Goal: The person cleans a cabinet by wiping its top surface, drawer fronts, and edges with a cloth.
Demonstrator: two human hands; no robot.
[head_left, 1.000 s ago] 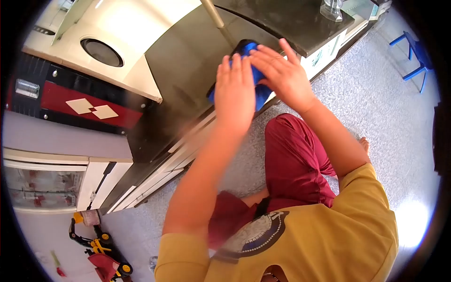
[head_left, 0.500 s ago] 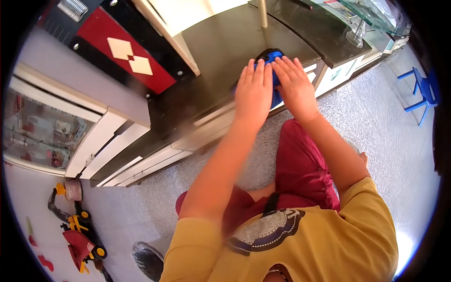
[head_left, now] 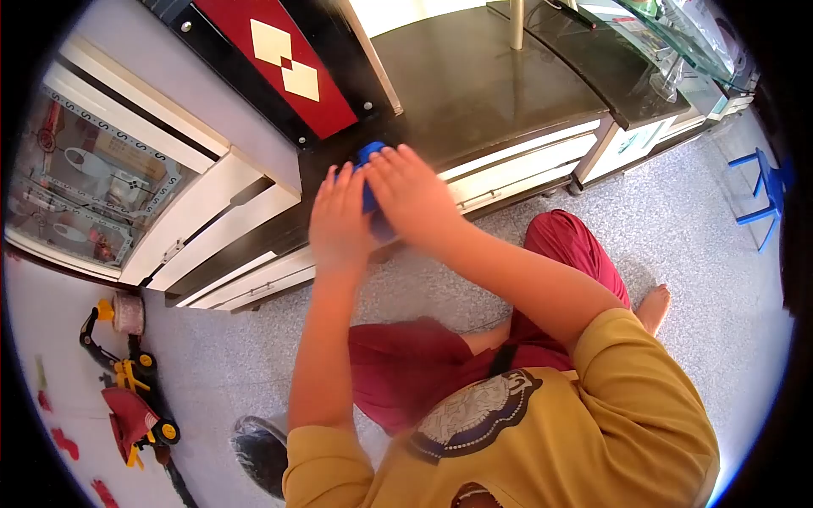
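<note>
A blue cloth (head_left: 370,153) lies bunched on the dark countertop (head_left: 500,80), near its front edge, mostly hidden under my hands. My left hand (head_left: 340,222) presses on its left side with the fingers long and close together, slightly blurred. Over its right side sits my right hand (head_left: 412,196), fingers together and bent a little over the cloth. Part of the cloth shows between the two hands and hangs below the right palm. The undersides of both hands are out of sight.
A red and black panel (head_left: 326,114) rises behind the counter. White drawers (head_left: 525,169) run along its front. At the left stand a glass-fronted cabinet (head_left: 102,182) and a toy digger (head_left: 140,381). A blue chair (head_left: 766,190) is at the far right, glass items (head_left: 669,76) at the back right.
Both hands have moved left along the counter with the blue cloth, toward the red and black panel. The view has shifted slightly too.
</note>
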